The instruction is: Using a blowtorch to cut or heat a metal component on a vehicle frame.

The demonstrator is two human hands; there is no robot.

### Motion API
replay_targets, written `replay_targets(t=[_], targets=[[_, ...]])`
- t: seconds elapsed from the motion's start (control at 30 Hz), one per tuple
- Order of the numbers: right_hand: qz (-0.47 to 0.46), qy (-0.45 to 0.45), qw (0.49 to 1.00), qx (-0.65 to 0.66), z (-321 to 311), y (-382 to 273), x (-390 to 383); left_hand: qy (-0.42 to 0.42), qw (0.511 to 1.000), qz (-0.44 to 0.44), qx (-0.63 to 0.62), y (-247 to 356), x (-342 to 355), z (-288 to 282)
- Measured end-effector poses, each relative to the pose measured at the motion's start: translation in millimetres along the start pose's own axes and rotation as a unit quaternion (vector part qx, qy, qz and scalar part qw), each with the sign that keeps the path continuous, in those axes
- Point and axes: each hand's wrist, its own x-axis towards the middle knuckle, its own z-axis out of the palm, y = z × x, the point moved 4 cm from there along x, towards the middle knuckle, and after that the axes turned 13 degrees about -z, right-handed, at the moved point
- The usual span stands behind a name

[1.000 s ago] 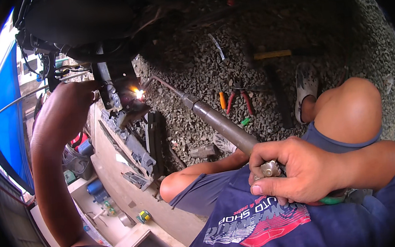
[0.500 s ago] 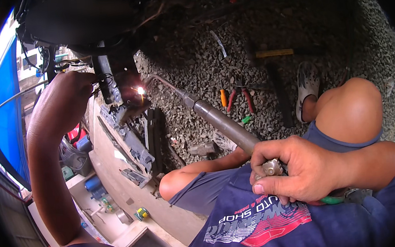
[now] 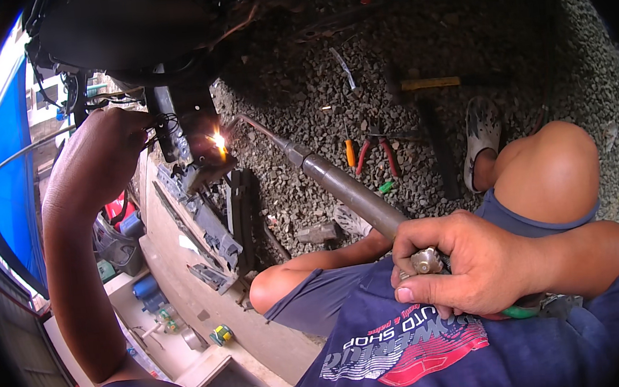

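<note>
My right hand (image 3: 461,269) grips the knurled valve end of a long metal torch (image 3: 350,197), whose thin bent tip reaches up-left. A bright orange-white flame (image 3: 218,144) glows beside that tip, against a dark metal bracket (image 3: 165,114) under the black vehicle part (image 3: 115,34) overhead. My left hand (image 3: 106,144) is raised at the bracket's left, fingers curled at some dark thin wires; what exactly they hold is hidden.
On the gravel (image 3: 295,100) lie red-handled pliers (image 3: 387,158), an orange-handled screwdriver (image 3: 350,152), a yellow-handled tool (image 3: 428,82) and a green piece (image 3: 386,186). Grey plastic parts (image 3: 211,237), a yellow-green object (image 3: 222,335), a bucket (image 3: 117,248) and a blue tarp (image 3: 5,203) stand left.
My left hand has shifted slightly up since a second ago, then held still. The flame at the bracket flares differently. The torch and my right hand stay almost unmoved.
</note>
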Motion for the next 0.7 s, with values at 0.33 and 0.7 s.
replay_targets(t=[0.33,0.7], targets=[[-0.006,0.029,1.000,-0.009,-1.5,-0.1,-0.4,0.002,1.000,-0.017,0.008,0.1,2.1,3.3],[0.003,0.003,1.000,0.007,0.1,-2.0,0.2,-0.001,1.000,-0.022,0.013,3.1,2.5,0.7]])
